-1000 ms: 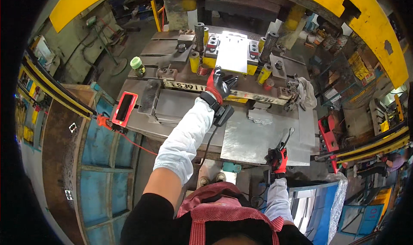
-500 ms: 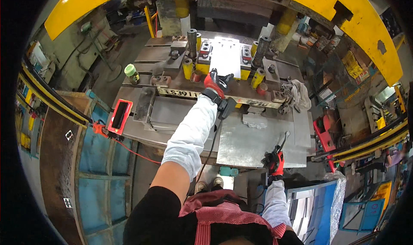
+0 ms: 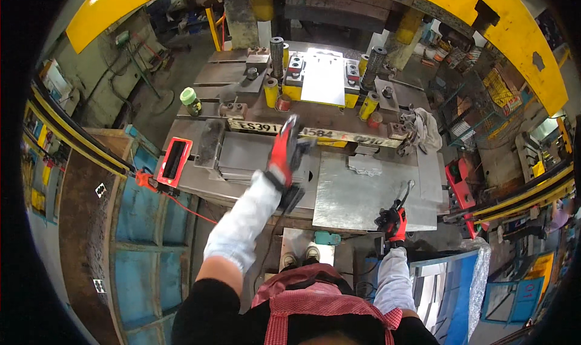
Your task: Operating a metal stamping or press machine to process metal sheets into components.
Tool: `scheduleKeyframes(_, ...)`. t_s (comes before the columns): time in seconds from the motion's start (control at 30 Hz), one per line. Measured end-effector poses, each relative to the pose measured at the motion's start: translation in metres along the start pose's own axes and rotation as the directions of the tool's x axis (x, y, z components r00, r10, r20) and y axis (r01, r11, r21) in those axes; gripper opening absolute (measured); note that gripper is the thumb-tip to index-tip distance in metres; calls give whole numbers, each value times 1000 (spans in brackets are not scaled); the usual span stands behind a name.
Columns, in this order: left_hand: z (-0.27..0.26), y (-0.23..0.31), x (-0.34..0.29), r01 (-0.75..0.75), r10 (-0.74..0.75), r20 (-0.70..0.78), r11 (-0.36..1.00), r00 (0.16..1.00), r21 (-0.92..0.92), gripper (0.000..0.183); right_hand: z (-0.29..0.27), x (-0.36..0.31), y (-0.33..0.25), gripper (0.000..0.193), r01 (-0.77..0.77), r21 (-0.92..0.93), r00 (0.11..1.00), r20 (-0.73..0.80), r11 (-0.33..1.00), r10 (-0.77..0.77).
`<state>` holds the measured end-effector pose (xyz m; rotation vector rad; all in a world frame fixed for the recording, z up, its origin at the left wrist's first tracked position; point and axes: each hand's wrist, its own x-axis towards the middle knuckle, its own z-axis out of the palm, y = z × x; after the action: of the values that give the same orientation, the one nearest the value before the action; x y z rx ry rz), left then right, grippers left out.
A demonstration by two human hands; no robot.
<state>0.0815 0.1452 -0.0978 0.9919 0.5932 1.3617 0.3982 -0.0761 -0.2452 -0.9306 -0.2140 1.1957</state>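
My left hand (image 3: 285, 154), in a red and black glove, is over the front of the press bed, between the stacked sheets and the die. It is partly smeared by motion; its fingers look stretched out with nothing in them. A bright flat metal sheet (image 3: 322, 82) lies on the die block, beyond that hand and apart from it. My right hand (image 3: 393, 224), gloved alike, is closed around a slim grey metal hand tool (image 3: 407, 192) with a rounded end. It is over the near right edge of a large metal plate (image 3: 345, 193). The tool's exact kind is unclear.
Grey sheets (image 3: 245, 154) are stacked left of the plate. Dark posts (image 3: 276, 57) and yellow cylinders (image 3: 368, 106) flank the die. A green-capped bottle (image 3: 190, 100), a red-rimmed tray (image 3: 175, 161) and a grey rag (image 3: 425, 130) lie around. A yellow press frame (image 3: 121, 9) arches above.
My left hand has come off the metal sheet and drawn back toward me, leaving the sheet on the die. My right hand keeps the tool in nearly the same place.
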Motion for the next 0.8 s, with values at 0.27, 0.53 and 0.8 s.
scheduleKeyframes(0.27, -127, 3, -177, -50, -132, 56, 49, 990, 998, 53, 6, -2, -3, 17, 7, -62, 1000, 17, 998, -6)
scheduleKeyframes(0.53, -150, 1, -180, -78, -278, 13, -224, 961, 971, 63, 3, 0, 5, 14, 42, -107, 999, -16, 993, -44)
scheduleKeyframes(0.8, -163, -13, -178, -39, -218, -3, -186, 976, 982, 40, -24, 17, 14, 13, 66, -109, 998, 5, 992, -66)
